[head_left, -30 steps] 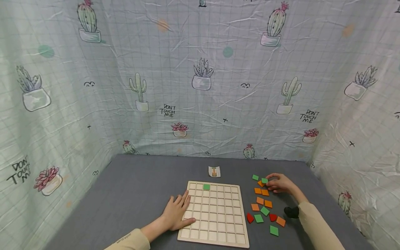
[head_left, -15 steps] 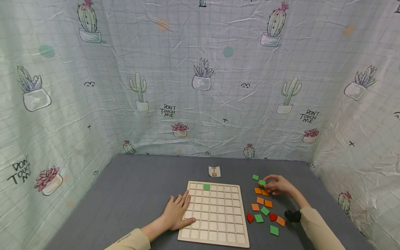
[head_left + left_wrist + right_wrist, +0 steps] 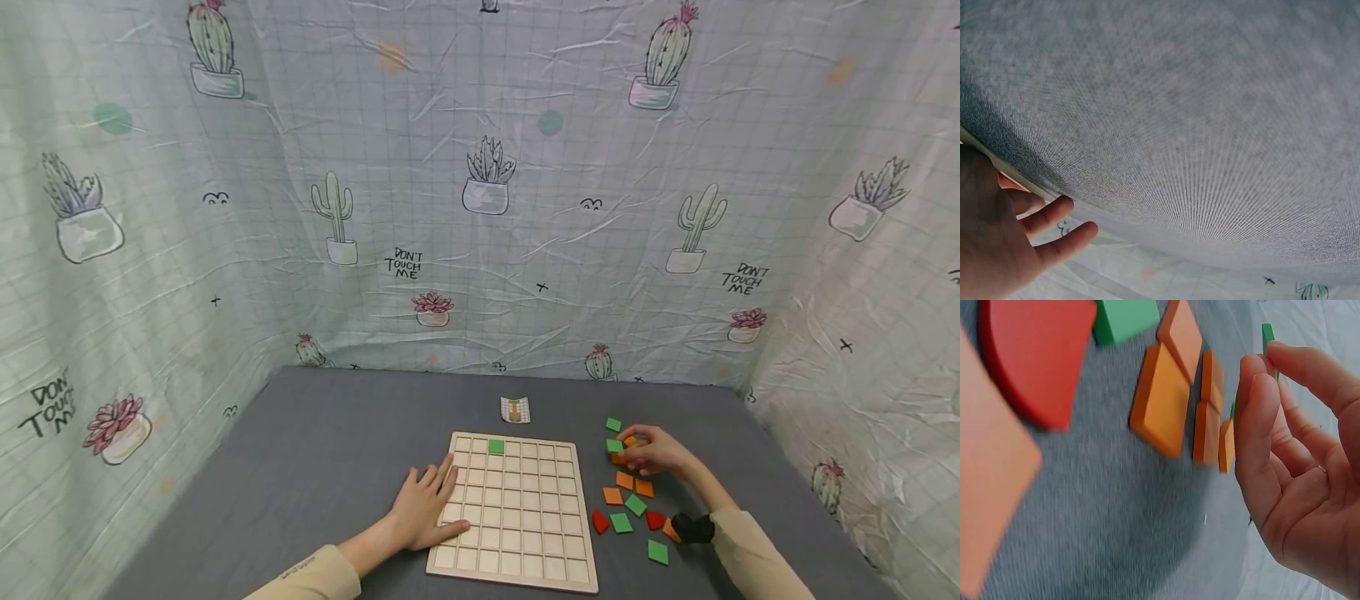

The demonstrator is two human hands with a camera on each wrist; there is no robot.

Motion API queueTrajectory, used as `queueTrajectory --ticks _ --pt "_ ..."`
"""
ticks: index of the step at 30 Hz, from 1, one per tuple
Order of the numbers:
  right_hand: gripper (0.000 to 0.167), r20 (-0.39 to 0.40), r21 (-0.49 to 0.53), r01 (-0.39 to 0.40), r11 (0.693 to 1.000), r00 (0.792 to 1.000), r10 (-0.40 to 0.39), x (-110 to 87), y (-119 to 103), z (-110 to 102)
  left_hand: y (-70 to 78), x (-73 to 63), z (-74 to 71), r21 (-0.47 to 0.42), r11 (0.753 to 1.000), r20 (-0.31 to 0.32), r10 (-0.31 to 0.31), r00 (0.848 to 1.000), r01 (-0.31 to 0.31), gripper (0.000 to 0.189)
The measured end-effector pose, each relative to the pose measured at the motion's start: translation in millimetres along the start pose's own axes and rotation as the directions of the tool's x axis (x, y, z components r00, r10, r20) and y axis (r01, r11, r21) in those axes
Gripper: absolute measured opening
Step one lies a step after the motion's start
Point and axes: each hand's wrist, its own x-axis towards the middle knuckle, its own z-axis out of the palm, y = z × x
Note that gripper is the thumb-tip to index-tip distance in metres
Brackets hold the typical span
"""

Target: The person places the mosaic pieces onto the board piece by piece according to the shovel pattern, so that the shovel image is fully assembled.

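My right hand (image 3: 658, 452) pinches a green square tile (image 3: 614, 447) between thumb and fingers, over the loose tiles right of the board. In the right wrist view the tile (image 3: 1267, 335) shows edge-on, jutting past the fingertips. My left hand (image 3: 422, 510) lies with fingers spread on the left edge of a pale wooden grid board (image 3: 531, 523), its thumb across the lower cells. One green tile (image 3: 497, 447) fills a cell in the board's top row. The left wrist view shows the left hand (image 3: 997, 231) with its fingers extended at the board's edge.
Loose pieces lie right of the board: orange tiles (image 3: 612, 497), green tiles (image 3: 658, 552) and red rounded pieces (image 3: 601, 522). A small printed card (image 3: 515, 410) lies behind the board. A cactus-print curtain (image 3: 480, 250) encloses the grey table (image 3: 300, 467).
My right hand has carried the green tile left and slightly nearer, from the far end of the loose pieces toward the board. My left hand has stayed on the board's edge.
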Motion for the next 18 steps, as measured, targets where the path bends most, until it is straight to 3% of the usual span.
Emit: queueTrajectory --ticks 12,18 --pt "0.046 0.062 0.027 0.082 0.996 0.995 -0.084 6.5 -13.4 23.2 -0.8 -0.2 8.3 0.022 1.0 -0.06 0.017 0.998 -0.016 0.085" --pt "0.044 0.062 0.006 0.14 0.99 0.988 -0.14 8.7 -23.7 33.4 -0.4 0.0 5.8 0.019 1.0 -0.036 0.006 0.999 -0.005 0.084"
